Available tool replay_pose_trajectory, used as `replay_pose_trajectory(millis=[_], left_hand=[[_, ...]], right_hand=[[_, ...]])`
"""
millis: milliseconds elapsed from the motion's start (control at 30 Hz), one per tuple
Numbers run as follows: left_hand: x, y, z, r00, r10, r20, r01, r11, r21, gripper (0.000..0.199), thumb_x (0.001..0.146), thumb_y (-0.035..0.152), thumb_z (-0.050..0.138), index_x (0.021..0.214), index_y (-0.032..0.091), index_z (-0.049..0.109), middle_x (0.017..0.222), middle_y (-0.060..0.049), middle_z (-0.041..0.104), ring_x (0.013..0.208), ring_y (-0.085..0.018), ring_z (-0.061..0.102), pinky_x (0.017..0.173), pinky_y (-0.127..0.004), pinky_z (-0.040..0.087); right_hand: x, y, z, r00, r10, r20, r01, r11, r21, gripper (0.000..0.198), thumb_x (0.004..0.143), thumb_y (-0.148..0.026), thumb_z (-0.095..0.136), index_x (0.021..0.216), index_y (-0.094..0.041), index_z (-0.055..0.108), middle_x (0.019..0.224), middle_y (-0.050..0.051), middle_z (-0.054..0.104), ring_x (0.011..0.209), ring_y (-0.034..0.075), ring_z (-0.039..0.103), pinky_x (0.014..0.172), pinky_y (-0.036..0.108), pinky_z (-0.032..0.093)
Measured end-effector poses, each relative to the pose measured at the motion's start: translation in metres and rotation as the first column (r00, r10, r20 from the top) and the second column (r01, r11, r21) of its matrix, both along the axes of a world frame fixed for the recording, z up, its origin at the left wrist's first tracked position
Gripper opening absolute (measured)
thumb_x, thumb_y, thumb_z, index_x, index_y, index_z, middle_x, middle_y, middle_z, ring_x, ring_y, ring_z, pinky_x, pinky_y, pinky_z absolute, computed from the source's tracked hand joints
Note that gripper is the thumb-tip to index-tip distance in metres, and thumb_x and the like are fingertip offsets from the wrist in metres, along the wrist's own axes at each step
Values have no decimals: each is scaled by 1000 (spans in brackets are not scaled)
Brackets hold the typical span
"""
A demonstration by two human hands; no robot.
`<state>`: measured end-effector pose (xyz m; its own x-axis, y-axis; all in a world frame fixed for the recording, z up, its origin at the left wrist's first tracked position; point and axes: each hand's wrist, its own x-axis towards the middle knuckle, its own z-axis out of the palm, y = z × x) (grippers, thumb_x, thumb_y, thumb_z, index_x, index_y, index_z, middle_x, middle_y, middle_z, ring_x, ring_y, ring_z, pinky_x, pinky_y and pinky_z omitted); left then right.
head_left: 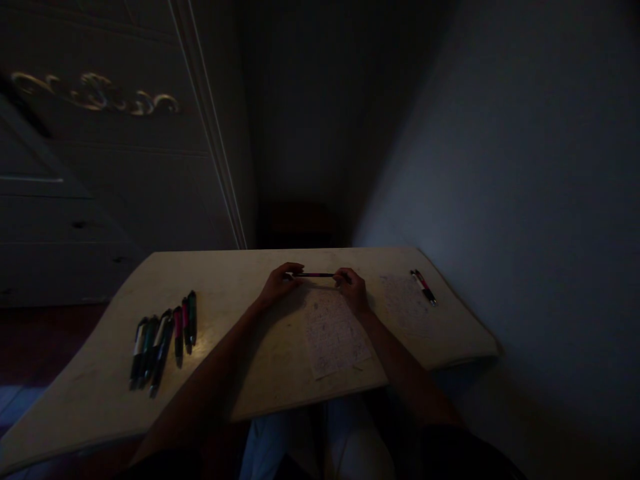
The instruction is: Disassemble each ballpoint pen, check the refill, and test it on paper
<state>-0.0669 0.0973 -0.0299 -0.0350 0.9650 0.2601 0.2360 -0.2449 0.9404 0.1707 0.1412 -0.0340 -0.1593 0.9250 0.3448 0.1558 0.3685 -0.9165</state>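
Black and red (seemingly), a slim pen (pixel 318 275) beyond the pale rectangular paper (pixel 336 333) is pinched endwise by left hand (pixel 280 283) and right hand (pixel 353 289).

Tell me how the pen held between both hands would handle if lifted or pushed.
The pen is probably stiff: it spans the gap between the left hand and right hand without sagging. Its slim shape suggests it is light. Pushed along the flat tabletop, something so narrow might roll.
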Motion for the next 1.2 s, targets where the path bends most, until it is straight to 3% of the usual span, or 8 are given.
replay_pose_trajectory(millis=[100,167,333,567,700,767,967,1200], left_hand=[[2,0,-1,997,67,29,-68,997,32,63,62,50,82,116,20,66,117,-12,68,107,-29,64,84,-37,53],[4,-1,1,992,120,26,-120,993,5,59,68,54,78,114,19,67,116,-13,69,102,-28,65,81,-36,53],[3,-3,7,998,65,-21,-67,995,-69,50,81,65,58,87,18,74,83,-9,73,82,-25,66,79,-37,51],[1,-3,9,998,63,-3,-63,998,23,36,69,52,75,89,21,74,97,-9,73,88,-25,66,79,-36,51],[4,-4,8,990,134,36,-135,990,37,50,68,50,78,107,20,69,111,-11,70,97,-25,65,80,-33,51],[5,-4,8,987,157,21,-157,988,13,50,73,55,72,107,19,69,107,-11,71,94,-25,65,78,-33,51],[4,-5,12,994,62,-87,-66,997,-39,49,82,65,57,77,19,72,74,-7,70,73,-23,65,73,-34,50],[3,-3,13,997,70,11,-70,997,-43,45,71,62,71,85,19,77,89,-11,77,87,-30,70,85,-41,53]], right_hand=[[0,0,-1,1000,-14,5,13,1000,7,26,79,-46,65,81,-20,62,66,-1,59,59,14,56,59,27,47],[0,0,-2,1000,-27,8,27,1000,6,28,79,-47,65,81,-20,62,66,-1,59,59,15,56,57,26,47],[1,1,-2,999,-44,5,44,999,32,28,80,-48,65,82,-21,61,70,0,61,60,15,57,60,27,49],[2,2,-5,1000,-23,14,22,999,48,25,81,-44,65,82,-20,61,67,-2,59,60,15,57,61,27,46],[2,3,-6,1000,-31,1,31,998,58,23,82,-43,64,82,-20,61,68,-2,59,59,14,56,61,26,46],[2,2,-5,999,-48,-1,48,997,53,24,82,-44,63,82,-20,61,71,-1,61,59,14,56,61,26,46],[3,1,-2,998,-54,9,54,998,40,26,80,-46,63,81,-21,59,71,-1,60,60,15,57,61,27,48],[4,-1,2,996,-41,74,36,997,64,21,80,-42,61,80,-21,60,65,-2,58,59,16,56,62,28,47]])
